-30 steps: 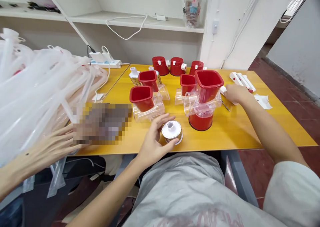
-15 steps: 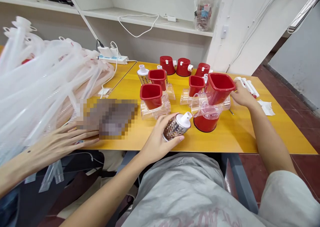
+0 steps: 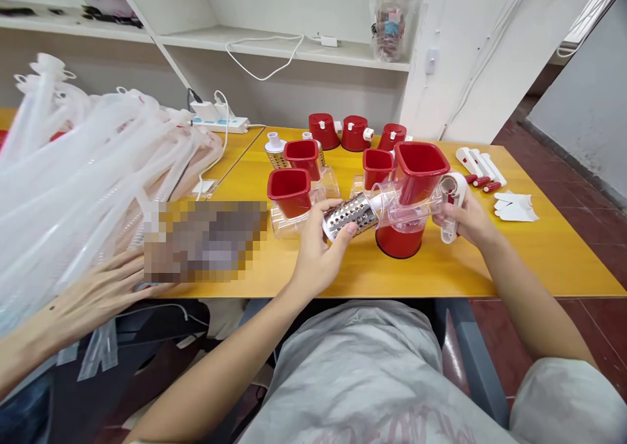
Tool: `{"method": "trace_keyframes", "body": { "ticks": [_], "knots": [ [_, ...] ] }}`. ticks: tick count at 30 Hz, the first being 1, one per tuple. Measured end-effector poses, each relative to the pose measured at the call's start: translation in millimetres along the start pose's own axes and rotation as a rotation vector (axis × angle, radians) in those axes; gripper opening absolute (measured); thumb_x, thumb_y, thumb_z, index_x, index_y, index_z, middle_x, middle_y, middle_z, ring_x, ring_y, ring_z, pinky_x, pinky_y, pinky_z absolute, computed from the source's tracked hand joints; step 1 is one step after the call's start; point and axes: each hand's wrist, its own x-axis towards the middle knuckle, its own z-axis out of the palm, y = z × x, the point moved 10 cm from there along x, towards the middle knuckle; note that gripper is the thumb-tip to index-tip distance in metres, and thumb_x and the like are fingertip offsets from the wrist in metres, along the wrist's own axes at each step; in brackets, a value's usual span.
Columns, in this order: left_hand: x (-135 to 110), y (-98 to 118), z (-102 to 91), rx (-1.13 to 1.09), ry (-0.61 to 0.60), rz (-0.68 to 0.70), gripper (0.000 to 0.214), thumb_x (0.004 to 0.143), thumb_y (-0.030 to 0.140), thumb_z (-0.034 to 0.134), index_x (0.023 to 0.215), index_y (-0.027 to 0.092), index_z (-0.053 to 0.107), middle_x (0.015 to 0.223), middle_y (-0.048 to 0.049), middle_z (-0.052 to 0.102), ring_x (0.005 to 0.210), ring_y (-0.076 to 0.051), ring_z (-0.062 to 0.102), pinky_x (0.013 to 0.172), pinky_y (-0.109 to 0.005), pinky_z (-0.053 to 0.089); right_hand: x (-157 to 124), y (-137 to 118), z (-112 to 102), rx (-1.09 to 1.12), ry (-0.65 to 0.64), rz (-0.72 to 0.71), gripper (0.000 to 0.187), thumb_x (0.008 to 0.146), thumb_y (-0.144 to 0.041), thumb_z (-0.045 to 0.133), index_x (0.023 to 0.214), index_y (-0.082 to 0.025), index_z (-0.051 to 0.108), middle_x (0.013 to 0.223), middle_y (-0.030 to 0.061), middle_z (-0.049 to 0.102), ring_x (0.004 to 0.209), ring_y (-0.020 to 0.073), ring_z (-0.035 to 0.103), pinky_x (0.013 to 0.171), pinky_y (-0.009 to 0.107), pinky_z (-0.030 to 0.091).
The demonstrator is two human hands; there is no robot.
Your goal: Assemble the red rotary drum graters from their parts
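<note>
My left hand [image 3: 318, 245] is closed round a perforated metal grater drum [image 3: 351, 215]. The drum's white end points into the left mouth of a clear tube [image 3: 386, 204]. A red square hopper [image 3: 421, 166] tops that tube, and a red round base [image 3: 400, 240] stands beneath it. At the tube's right end, my right hand [image 3: 467, 219] grips a white crank handle [image 3: 454, 206], with some of its fingers hidden behind it. Whether the crank touches the tube I cannot tell. Two red hoppers [image 3: 290, 192] on clear tubes stand just left, and another hopper [image 3: 378, 164] behind.
Red bases [image 3: 323, 130] line the table's back, with grater drums [image 3: 275, 151] to their left. More crank handles [image 3: 484, 168] and white paper pieces [image 3: 515, 207] lie right. A pile of clear plastic [image 3: 98, 170] covers the left side, where another person's hand [image 3: 110, 284] rests.
My right hand has come back from the handles on the right with a crank handle, now at the tube. My left hand has turned the drum and brought its white end to the tube's mouth.
</note>
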Motion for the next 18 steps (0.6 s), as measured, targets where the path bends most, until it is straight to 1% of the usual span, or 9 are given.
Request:
{"method": "trace_keyframes", "body": {
  "ticks": [2, 4, 6, 8, 11, 13, 15, 18],
  "knots": [
    [10, 4, 8.9, 0.005, -0.033, 0.055, 0.059, 0.114, 0.065, 0.08, 0.154, 0.025, 0.063, 0.149, -0.0129, 0.072, 0.135, -0.03, 0.072, 0.121, -0.044, 0.057, 4, 2, 11, -0.006, -0.046, -0.005, 0.104, 0.073, -0.067, 0.11, 0.161, -0.048, 0.059, 0.093, -0.002, 0.06, 0.065, 0.0208, 0.053, 0.058, 0.039, 0.048],
    [18, 9, 19.0, -0.019, -0.064, 0.121, 0.065, 0.115, 0.072, 0.077, 0.158, 0.026, 0.06, 0.15, -0.0131, 0.071, 0.14, -0.031, 0.071, 0.125, -0.046, 0.056, 3, 3, 21, 0.033, -0.082, -0.002, 0.113, 0.067, -0.069, 0.116, 0.162, -0.042, 0.06, 0.087, -0.0044, 0.061, 0.057, 0.0166, 0.051, 0.052, 0.034, 0.044],
    [24, 10, 28.8, -0.091, -0.072, 0.164, 0.07, 0.117, 0.077, 0.071, 0.164, 0.028, 0.056, 0.154, -0.0144, 0.069, 0.146, -0.031, 0.069, 0.128, -0.047, 0.056, -2, 0, 29, 0.071, -0.085, -0.006, 0.113, 0.069, -0.068, 0.117, 0.162, -0.035, 0.061, 0.09, -0.0047, 0.067, 0.054, 0.0128, 0.051, 0.049, 0.031, 0.043],
    [28, 10, 40.8, -0.18, -0.091, 0.194, 0.075, 0.117, 0.08, 0.07, 0.169, 0.029, 0.051, 0.162, -0.016, 0.067, 0.154, -0.032, 0.067, 0.129, -0.047, 0.057, -11, -6, 35, 0.089, -0.055, -0.012, 0.111, 0.072, -0.063, 0.118, 0.163, -0.031, 0.063, 0.096, -0.0035, 0.073, 0.055, 0.0104, 0.052, 0.049, 0.028, 0.043],
    [29, 11, 59.4, -0.304, -0.159, 0.23, 0.086, 0.11, 0.081, 0.081, 0.172, 0.03, 0.05, 0.168, -0.0163, 0.066, 0.153, -0.032, 0.069, 0.127, -0.044, 0.061, -27, -13, 43, 0.104, 0.015, -0.008, 0.11, 0.071, -0.053, 0.121, 0.162, -0.027, 0.066, 0.1, -0.0022, 0.075, 0.058, 0.0102, 0.056, 0.05, 0.027, 0.047],
    [28, 10, 63.8, -0.368, -0.176, 0.231, 0.09, 0.106, 0.078, 0.088, 0.173, 0.03, 0.051, 0.168, -0.0151, 0.067, 0.151, -0.032, 0.071, 0.125, -0.041, 0.063, -36, -15, 49, 0.117, 0.05, -0.003, 0.109, 0.067, -0.049, 0.123, 0.159, -0.027, 0.069, 0.098, -0.0027, 0.074, 0.06, 0.0112, 0.058, 0.051, 0.028, 0.048],
    [26, 9, 62.8, -0.406, -0.183, 0.216, 0.094, 0.105, 0.073, 0.093, 0.177, 0.032, 0.051, 0.171, -0.0145, 0.067, 0.154, -0.032, 0.072, 0.126, -0.04, 0.063, -42, -15, 57, 0.144, 0.054, 0.009, 0.108, 0.067, -0.047, 0.124, 0.157, -0.028, 0.068, 0.093, -0.0039, 0.072, 0.059, 0.0127, 0.058, 0.051, 0.029, 0.048],
    [23, 9, 59.0, -0.41, -0.214, 0.203, 0.098, 0.106, 0.069, 0.093, 0.184, 0.034, 0.047, 0.181, -0.016, 0.063, 0.16, -0.035, 0.071, 0.131, -0.044, 0.063, -47, -12, 70, 0.205, 0.036, 0.026, 0.108, 0.07, -0.049, 0.123, 0.159, -0.03, 0.065, 0.086, -0.0057, 0.068, 0.058, 0.0141, 0.056, 0.05, 0.029, 0.047]
  ]
}}
